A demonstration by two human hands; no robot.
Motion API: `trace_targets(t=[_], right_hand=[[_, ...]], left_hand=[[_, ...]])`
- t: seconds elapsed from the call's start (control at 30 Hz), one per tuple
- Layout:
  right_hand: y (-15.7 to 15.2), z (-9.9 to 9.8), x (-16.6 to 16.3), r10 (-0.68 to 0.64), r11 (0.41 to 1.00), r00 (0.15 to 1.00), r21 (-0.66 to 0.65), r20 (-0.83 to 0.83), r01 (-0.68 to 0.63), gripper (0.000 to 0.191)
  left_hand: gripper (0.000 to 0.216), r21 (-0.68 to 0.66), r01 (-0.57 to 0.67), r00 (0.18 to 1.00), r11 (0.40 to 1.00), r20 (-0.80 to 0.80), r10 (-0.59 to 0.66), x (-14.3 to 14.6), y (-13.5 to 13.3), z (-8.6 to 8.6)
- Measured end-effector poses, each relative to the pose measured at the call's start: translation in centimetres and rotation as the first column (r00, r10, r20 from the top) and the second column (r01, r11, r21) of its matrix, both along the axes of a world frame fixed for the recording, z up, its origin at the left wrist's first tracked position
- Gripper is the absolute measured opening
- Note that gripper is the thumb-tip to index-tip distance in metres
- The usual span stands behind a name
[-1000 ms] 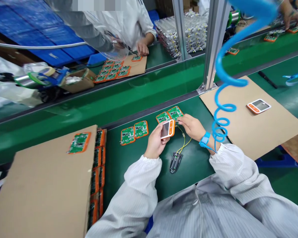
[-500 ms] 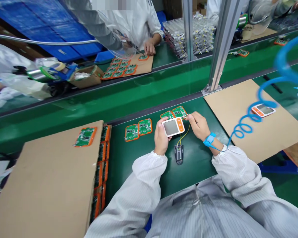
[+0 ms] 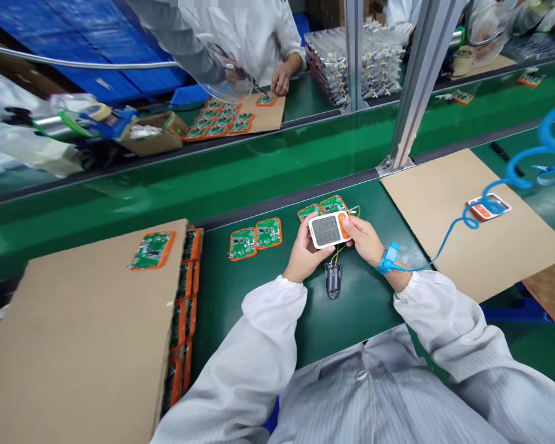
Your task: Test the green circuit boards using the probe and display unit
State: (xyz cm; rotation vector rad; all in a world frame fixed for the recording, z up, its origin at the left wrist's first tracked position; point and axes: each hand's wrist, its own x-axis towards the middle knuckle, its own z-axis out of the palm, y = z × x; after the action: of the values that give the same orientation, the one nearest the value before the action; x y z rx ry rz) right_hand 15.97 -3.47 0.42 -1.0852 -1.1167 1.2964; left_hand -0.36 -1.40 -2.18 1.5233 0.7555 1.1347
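Between both hands is a white and orange digital display unit (image 3: 326,230), its screen showing digit segments. My left hand (image 3: 302,251) is closed around its left side, thumb along the lower edge. My right hand (image 3: 364,239) grips the right end, with the thumb over the orange buttons. Yellow wires run from the unit to a black battery holder (image 3: 333,281) lying on the green table just below. Behind the unit lie two green circuit boards in orange frames (image 3: 333,204), partly hidden. A blue wrist strap (image 3: 389,258) is on my right wrist.
Two more circuit boards (image 3: 256,239) lie left of my hands. Cardboard with a board on it (image 3: 152,250) covers stacked boards at left. Another display unit (image 3: 489,207) rests on the right cardboard (image 3: 448,185). A coiled blue cord (image 3: 472,216) stretches from the strap. Across the divider, a person handles boards.
The screen has gone from blank to showing digits. My right hand has moved from a wire end beside the unit onto its buttons. The unit has shifted slightly right and up.
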Motion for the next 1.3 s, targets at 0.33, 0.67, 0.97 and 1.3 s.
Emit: trace_targets(t=[0.33,0.67,0.97,1.3], right_hand=[[0.07,-0.14,-0.19,0.005,1.0,1.0,0.003,-0.029,-0.005,0.053],[0.15,0.07,0.1,0.04,0.999,0.998,-0.012,-0.041,-0.04,0.03],[0.15,0.21,-0.01,0.023,0.999,0.997,-0.041,-0.077,-0.027,0.028],[0.16,0.32,-0.22,-0.045,0.998,0.994,-0.049,-0.098,0.041,0.025]], left_hand=[[0.078,-0.055,-0.011,1.0,0.998,0.024,0.012,0.09,-0.05,0.11],[0.081,-0.053,-0.029,0.999,0.998,0.021,0.03,0.11,-0.09,0.01],[0.084,-0.068,-0.025,0.999,0.997,0.03,0.027,0.08,-0.1,-0.15],[0.093,-0.08,-0.033,0.997,0.996,0.068,0.039,0.62,-0.45,-0.35]])
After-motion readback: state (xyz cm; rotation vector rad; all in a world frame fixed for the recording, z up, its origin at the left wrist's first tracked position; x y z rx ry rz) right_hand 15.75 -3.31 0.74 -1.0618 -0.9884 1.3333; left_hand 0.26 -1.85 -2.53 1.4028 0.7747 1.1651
